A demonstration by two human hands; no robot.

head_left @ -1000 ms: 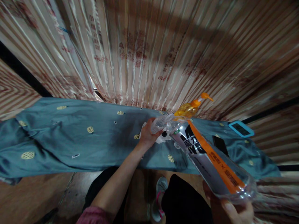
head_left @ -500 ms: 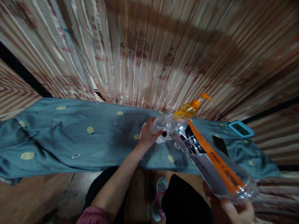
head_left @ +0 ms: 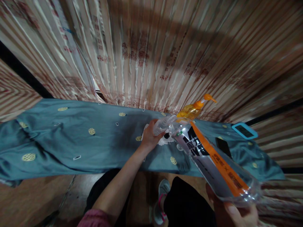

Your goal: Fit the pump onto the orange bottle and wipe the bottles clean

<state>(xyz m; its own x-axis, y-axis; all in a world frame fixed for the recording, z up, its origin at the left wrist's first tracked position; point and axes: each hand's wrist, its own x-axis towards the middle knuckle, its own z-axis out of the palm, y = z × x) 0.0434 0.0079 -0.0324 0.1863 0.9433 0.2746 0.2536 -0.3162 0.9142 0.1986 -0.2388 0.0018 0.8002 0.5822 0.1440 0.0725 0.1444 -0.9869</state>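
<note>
My right hand [head_left: 240, 214] grips the base of a large clear plastic bottle [head_left: 210, 160] with a silver and orange label. The bottle is tilted, its neck pointing down and left. That neck meets the mouth of a small clear bottle [head_left: 163, 124], around which my left hand [head_left: 150, 135] is closed. Whether liquid runs between the two cannot be made out. Beneath the small bottle lies a white tissue or cloth [head_left: 165, 141] with a dark round thing [head_left: 167, 135] on it. Just behind stands a yellow pump bottle [head_left: 189, 112] with an orange pump head, partly covered by the clear bottles.
A teal cloth with yellow pineapple prints covers the narrow table [head_left: 78, 135]. To the right lie a black phone [head_left: 223, 147] and a blue-framed device [head_left: 244, 130]. A pleated patterned curtain [head_left: 142, 63] hangs right behind the table. My legs and shoe [head_left: 163, 189] are below its front edge.
Both hands and both bottles hold almost the same position. The view has shifted only very slightly.
</note>
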